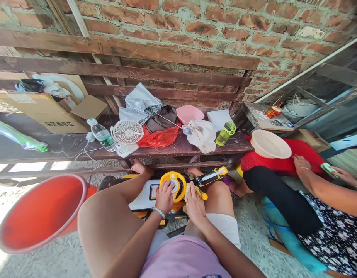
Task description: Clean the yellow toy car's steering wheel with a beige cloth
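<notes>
A yellow toy steering wheel (182, 189) stands between my knees, part of a yellow, white and black ride-on toy vehicle (140, 196). My left hand (164, 199), with a beaded bracelet at the wrist, is bent over the wheel's left rim, fingertips at its hub. My right hand (195, 202) is just right of the wheel, its fingers closed on a crumpled beige cloth (187, 192). Close by that hand is a yellow knob (204, 196). A yellow-and-black arm (211, 176) of the toy reaches up to the right. My legs hide parts of the vehicle.
A large orange-red bucket (45, 212) is at my left. The wooden bench (172, 150) ahead bears a fan (127, 132), water bottle (101, 135), red bag (159, 137), pink basin (190, 114) and green bottle (225, 133). Another person (335, 197) sits at right beside a cream basin (270, 143).
</notes>
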{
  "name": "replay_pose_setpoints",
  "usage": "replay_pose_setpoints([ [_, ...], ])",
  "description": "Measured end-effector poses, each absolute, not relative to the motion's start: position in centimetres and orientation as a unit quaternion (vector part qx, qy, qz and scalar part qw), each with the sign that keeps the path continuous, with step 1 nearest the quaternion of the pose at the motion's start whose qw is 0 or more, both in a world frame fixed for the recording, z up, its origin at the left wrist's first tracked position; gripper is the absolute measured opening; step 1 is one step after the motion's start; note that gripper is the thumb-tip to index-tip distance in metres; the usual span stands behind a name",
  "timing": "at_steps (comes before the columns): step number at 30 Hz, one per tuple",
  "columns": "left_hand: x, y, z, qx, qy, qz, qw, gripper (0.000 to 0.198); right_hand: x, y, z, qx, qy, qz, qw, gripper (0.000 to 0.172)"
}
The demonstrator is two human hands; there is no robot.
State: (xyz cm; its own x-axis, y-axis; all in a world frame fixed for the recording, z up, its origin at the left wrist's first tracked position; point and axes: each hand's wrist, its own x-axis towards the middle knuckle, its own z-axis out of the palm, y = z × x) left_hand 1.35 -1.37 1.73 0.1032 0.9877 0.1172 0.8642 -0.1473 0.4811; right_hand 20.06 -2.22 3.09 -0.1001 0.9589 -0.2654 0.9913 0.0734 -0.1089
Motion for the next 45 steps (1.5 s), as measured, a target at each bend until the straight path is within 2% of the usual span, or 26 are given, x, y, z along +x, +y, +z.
replay_pose_setpoints([
  [5,1.4,-1.3,1.3,0.729,0.635,0.214,0.140,0.054,20.2,-0.9,2.9,0.693,0.708,-0.078,0.112,0.068],
  [11,1.5,-1.3,1.6,0.728,0.635,0.216,0.141,0.054,19.6,-0.3,2.6,0.691,0.702,-0.093,0.146,0.066],
  [17,1.4,-1.3,1.5,0.727,0.635,0.216,0.147,0.054,19.5,-0.9,5.4,0.706,0.684,-0.158,0.091,0.063],
  [20,1.4,-1.3,1.5,0.724,0.636,0.221,0.151,0.054,19.6,-0.9,6.1,0.730,0.640,-0.228,0.077,0.066],
  [23,1.4,-1.3,1.6,0.721,0.638,0.223,0.155,0.054,19.7,-0.5,5.4,0.744,0.604,-0.279,0.055,0.071],
  [29,1.5,-1.3,2.0,0.721,0.638,0.217,0.163,0.055,20.3,0.1,2.4,0.772,0.578,-0.262,-0.032,0.076],
  [36,1.5,-1.3,2.2,0.722,0.636,0.212,0.174,0.053,21.0,0.0,1.1,0.757,0.607,-0.243,-0.015,0.078],
  [45,1.2,-1.2,1.9,0.727,0.632,0.204,0.175,0.054,20.6,-1.7,1.9,0.728,0.642,-0.239,0.020,0.068],
])
